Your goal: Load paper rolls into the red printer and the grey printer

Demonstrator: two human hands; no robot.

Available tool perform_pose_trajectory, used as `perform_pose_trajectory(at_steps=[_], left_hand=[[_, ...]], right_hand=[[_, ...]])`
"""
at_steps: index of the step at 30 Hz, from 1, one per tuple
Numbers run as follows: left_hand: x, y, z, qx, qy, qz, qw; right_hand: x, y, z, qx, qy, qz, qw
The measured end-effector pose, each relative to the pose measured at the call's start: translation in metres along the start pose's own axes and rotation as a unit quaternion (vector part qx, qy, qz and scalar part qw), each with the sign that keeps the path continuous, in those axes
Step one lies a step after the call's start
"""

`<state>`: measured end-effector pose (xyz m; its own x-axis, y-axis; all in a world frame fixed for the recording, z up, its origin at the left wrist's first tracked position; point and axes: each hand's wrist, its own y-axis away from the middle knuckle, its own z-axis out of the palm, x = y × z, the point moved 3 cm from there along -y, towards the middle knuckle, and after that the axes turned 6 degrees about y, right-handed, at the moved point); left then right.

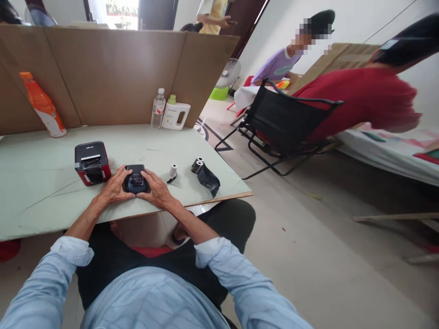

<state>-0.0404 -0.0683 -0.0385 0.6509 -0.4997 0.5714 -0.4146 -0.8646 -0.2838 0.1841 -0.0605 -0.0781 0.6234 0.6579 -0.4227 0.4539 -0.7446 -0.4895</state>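
Near the table's front edge lies a small dark device [136, 177], which looks like a portable label printer. My left hand [115, 185] grips its left side, thumb and fingertips on the casing. From the other side my right hand [157, 188] holds it too, its fingers along the right edge. Just left of my hands stands a red and black printer [91, 162], a dark strip hanging from its front. A small white paper roll [173, 170] sits right of my right hand. Farther right is a black ribbon roll [207, 177], partly unwound.
An orange bottle [43, 105], a clear water bottle [158, 108] and a white jug [176, 114] stand before the cardboard partition [120, 77]. Right of the table [41, 183] are a black folding chair [279, 114] and a person in red [356, 96]. Others are farther back.
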Motion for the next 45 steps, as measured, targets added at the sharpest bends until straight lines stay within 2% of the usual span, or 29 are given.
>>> perform_pose_trajectory(at_steps=[6,16,21,25,27,30,34,38,41,45], left_hand=[[0.0,-0.002,-0.005,-0.022,0.008,-0.003,1.0],[0.005,-0.029,-0.013,-0.062,0.017,0.018,0.998],[0.009,-0.031,-0.02,-0.047,0.013,0.004,0.999],[0.011,-0.039,-0.03,-0.023,0.008,-0.005,1.0],[0.014,-0.051,-0.036,-0.002,0.002,-0.002,1.0],[0.018,-0.084,-0.039,0.033,-0.009,0.005,0.999],[0.024,-0.146,-0.021,0.055,-0.017,0.008,0.998],[0.03,-0.198,0.012,0.024,-0.014,-0.009,1.0],[0.033,-0.22,0.032,-0.002,-0.009,-0.005,1.0],[0.033,-0.226,0.048,-0.043,-0.008,-0.008,0.999]], right_hand=[[-0.004,-0.001,-0.001,0.005,0.004,-0.003,1.0],[-0.011,-0.009,-0.006,0.02,-0.021,-0.001,1.0],[-0.01,-0.011,-0.009,0.046,-0.061,0.004,0.997],[-0.003,0.001,-0.015,0.073,-0.062,0.033,0.995],[0.001,0.01,-0.02,0.088,-0.057,0.043,0.994],[0.005,0.021,-0.027,0.101,-0.046,0.056,0.992],[0.006,0.021,-0.027,0.09,-0.026,0.044,0.995],[0.006,0.018,-0.025,0.093,-0.012,0.043,0.995],[0.005,0.019,-0.024,0.088,-0.003,0.044,0.995],[0.004,0.02,-0.024,0.078,-0.007,0.042,0.996]])
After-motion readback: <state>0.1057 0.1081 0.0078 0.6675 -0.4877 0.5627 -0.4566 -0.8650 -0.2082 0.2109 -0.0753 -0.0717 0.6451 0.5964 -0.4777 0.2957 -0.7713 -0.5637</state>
